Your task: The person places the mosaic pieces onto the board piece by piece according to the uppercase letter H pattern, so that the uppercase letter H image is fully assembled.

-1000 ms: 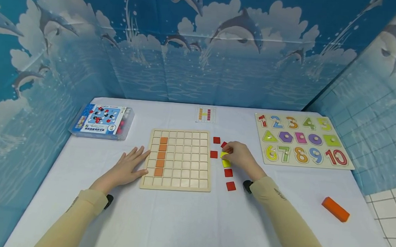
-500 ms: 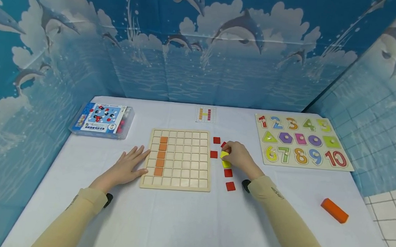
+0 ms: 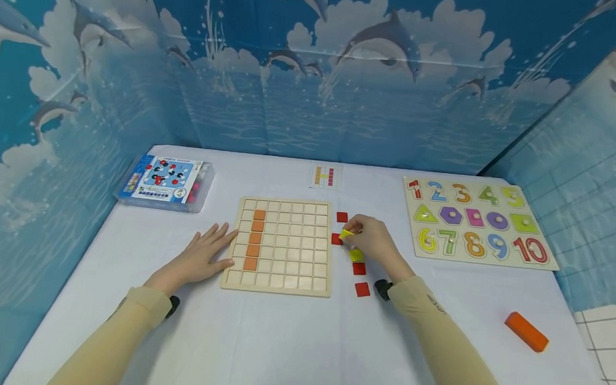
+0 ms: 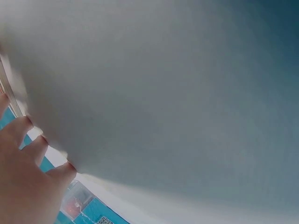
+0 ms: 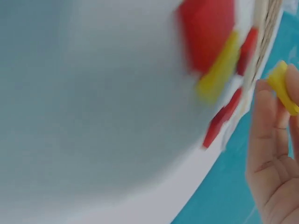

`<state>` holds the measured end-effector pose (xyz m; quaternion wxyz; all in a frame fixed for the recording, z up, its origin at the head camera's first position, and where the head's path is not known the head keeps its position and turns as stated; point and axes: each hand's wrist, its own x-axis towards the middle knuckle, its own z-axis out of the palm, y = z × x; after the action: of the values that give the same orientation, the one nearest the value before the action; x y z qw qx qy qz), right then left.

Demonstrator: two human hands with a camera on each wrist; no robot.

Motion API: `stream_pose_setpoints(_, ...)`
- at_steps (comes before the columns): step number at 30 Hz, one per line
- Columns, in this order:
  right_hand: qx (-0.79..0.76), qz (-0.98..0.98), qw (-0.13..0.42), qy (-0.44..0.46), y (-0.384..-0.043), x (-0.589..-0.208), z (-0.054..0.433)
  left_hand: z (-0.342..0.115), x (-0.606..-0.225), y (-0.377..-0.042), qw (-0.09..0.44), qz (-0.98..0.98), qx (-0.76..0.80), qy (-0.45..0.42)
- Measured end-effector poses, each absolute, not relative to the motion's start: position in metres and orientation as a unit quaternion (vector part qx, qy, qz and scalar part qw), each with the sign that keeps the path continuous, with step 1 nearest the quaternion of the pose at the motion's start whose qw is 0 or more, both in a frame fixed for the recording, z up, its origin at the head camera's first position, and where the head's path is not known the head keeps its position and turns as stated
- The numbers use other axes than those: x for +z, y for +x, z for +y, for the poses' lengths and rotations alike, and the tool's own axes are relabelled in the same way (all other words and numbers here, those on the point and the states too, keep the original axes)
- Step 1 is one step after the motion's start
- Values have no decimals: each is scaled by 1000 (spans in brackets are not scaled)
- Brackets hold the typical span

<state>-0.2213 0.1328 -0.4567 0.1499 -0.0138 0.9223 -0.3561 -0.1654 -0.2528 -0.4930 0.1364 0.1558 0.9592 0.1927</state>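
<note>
A yellow tile is pinched in the fingers of the right hand, just off the right edge of the board and roughly level with its upper-middle rows. In the head view the tile is held tilted, and in the right wrist view it seems to be lifted clear of the tabletop; how high cannot be told. The tile being square, no long axis has to be lined up, but its tilt would have to be levelled for it to be laid flat.

The coming move is judged to turn on one relation: the board's bare cells are spread to the left of the held tile, with a red tile set between, right beside the board's right edge. By the left hand nothing is grasped; it is laid at the board's left edge with its fingers straight and spread, far from the tile, so the right hand is the nearer one.

In the board's second column from the left, five orange tiles are set. A second yellow tile is seen to the right of the board, below the right hand
</note>
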Motion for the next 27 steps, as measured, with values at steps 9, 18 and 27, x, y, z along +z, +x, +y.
stream_pose_setpoints(9, -448, 881, 144, -50, -218, -452, 79, -251, -491, -165, 142, 960, 189, 151)
stream_pose_setpoints(18, -488, 855, 153, -91, -216, -460, 21, -249, -492, -165, 146, 960, 187, 147)
stream_pose_setpoints(27, -464, 868, 149, -94, -219, -465, -9, -249, -491, -164, 151, 961, 184, 143)
